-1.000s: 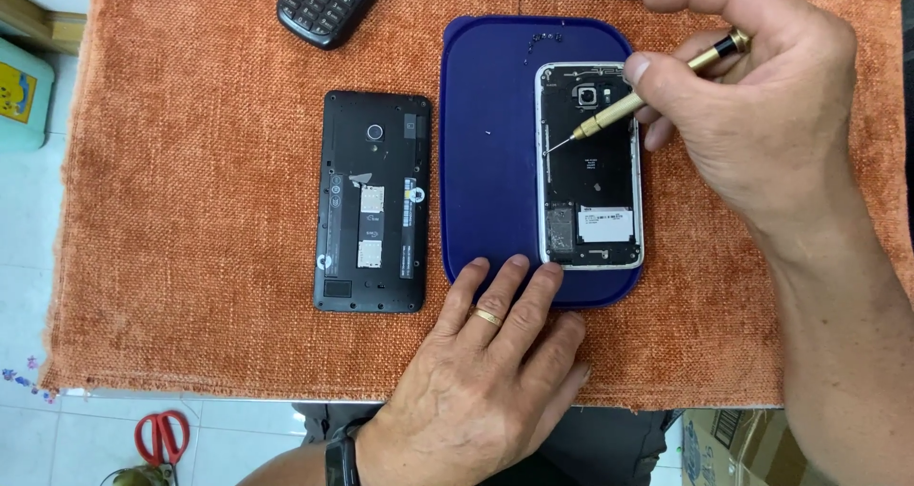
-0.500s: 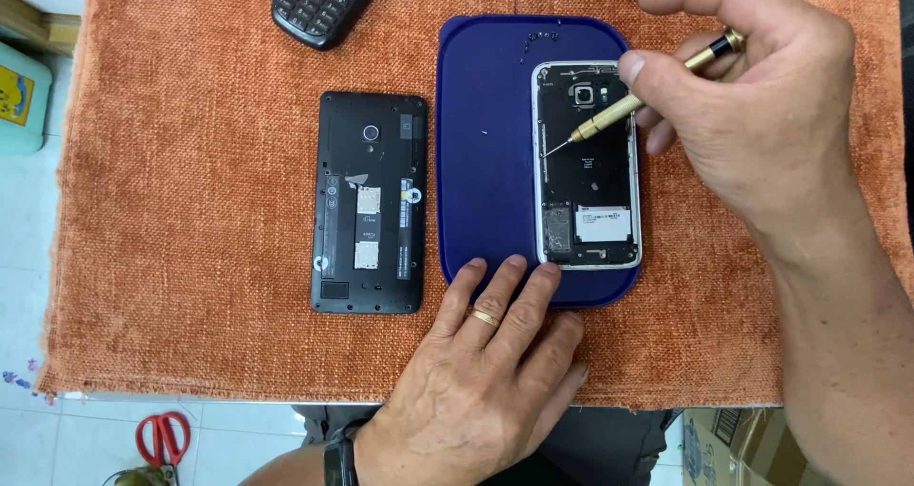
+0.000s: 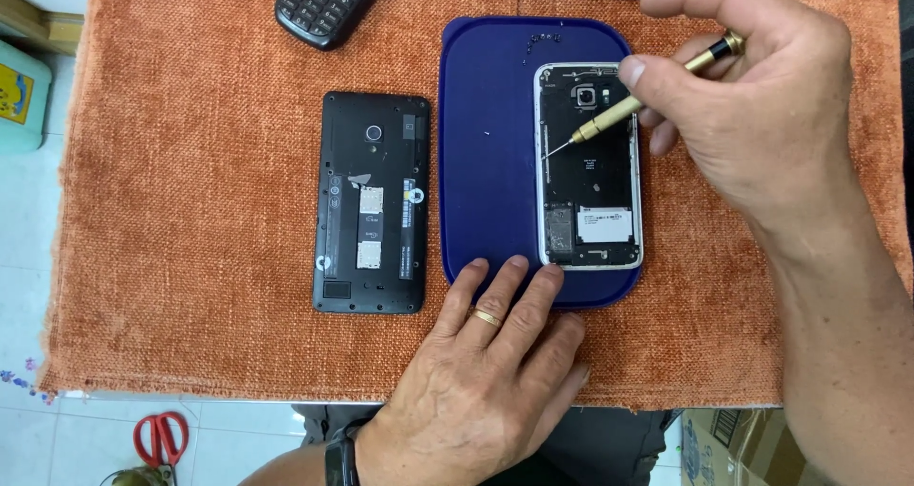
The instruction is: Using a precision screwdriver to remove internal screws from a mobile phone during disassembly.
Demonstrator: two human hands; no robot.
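We have the opened white-framed phone (image 3: pixel 588 167) lying face down on the right half of the blue mat (image 3: pixel 486 162), back cover off, board exposed. It looks light and stiff but fragile inside; best held by the frame edges, never the board.

Our right hand (image 3: pixel 752 115) pinches the brass screwdriver (image 3: pixel 647 96) between thumb and forefinger, fingers (image 3: pixel 636 70) closed on the shaft, tip touching the phone's left edge below the camera.

Our left hand (image 3: pixel 476 391) lies flat with fingers spread, gripping nothing, fingertips pressing the mat's near edge just beside the phone's lower corner.

Tiny screws (image 3: pixel 545 38) sit on the mat above the phone; they will probably scatter easily.

Left of the mat: a black phone (image 3: pixel 371 215), back off, on the orange cloth (image 3: pixel 190 210).
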